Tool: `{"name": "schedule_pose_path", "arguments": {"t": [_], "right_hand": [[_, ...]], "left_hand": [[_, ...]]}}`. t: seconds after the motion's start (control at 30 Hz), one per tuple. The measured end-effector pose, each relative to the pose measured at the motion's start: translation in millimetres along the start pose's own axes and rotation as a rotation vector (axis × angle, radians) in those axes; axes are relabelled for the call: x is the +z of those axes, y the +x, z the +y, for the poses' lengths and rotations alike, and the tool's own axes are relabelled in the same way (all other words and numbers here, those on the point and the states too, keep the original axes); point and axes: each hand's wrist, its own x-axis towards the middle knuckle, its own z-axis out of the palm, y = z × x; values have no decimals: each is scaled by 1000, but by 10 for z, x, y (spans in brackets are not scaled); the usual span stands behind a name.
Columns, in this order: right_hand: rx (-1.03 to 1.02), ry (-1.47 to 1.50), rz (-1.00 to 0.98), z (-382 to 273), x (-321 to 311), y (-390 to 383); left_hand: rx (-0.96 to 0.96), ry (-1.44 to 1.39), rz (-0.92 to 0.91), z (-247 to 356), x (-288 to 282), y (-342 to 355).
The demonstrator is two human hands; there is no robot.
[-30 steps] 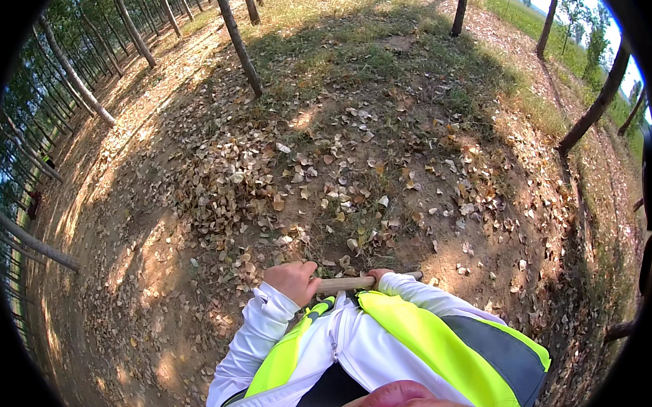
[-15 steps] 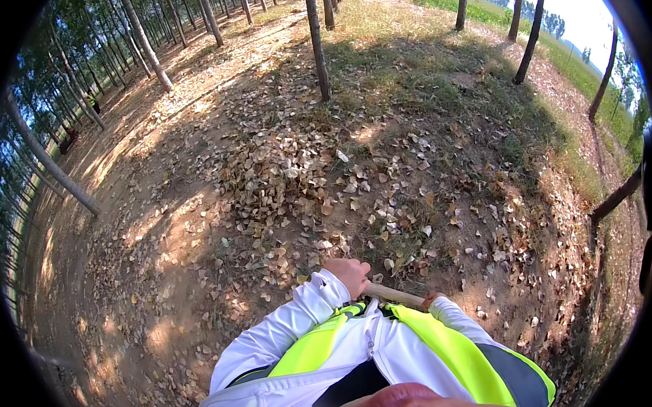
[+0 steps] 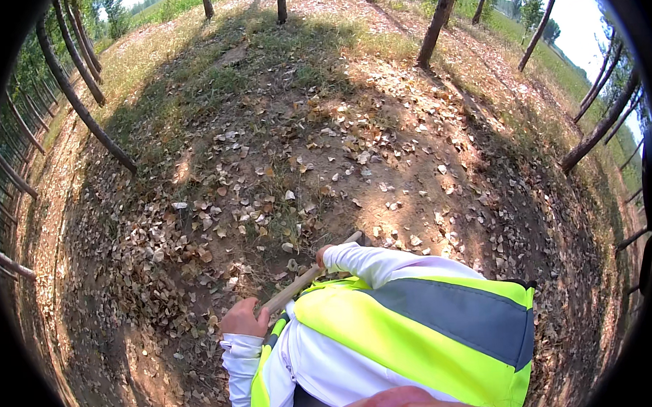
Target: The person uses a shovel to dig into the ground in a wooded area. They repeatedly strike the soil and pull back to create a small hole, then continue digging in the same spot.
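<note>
A: Step in hand, by my reading: mid-stroke with a long tool over the leaf litter. Left hand [image 3: 244, 319] curled tight around the wooden handle [image 3: 300, 282], low near the torso.

B: Right hand [image 3: 323, 255]?

A: Mostly hidden by the white sleeve [image 3: 385, 262]; it sits further up the same handle, grip probably closed, though I cannot tell for certain.

B: Handle position?

A: Slanting up and rightward between both hands, its end just past the right one. Tool head not visible. The next move likely calls for firm two-handed control across the dry leaves [image 3: 219, 221].
</note>
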Motion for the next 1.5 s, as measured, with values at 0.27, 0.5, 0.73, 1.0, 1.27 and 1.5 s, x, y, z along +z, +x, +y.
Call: {"name": "schedule_pose_path", "arguments": {"t": [0.27, 0.5, 0.73, 1.0, 1.27, 1.5], "right_hand": [[239, 152, 14, 448, 448, -563], [366, 272, -11, 648, 741, -924], [361, 120, -127, 931, 960, -416], [220, 27, -46, 868, 240, -279], [319, 317, 125, 1163, -78, -779], [440, 343, 101, 1776, 102, -1227]], "left_hand": [[42, 25, -86, 101, -90, 47], [46, 26, -63, 105, -120, 153], [16, 10, -48, 218, -105, 229], [-92, 58, -7, 316, -176, 345], [-24, 43, 144, 496, -242, 857], [28, 68, 206, 736, -315, 1337]]}}
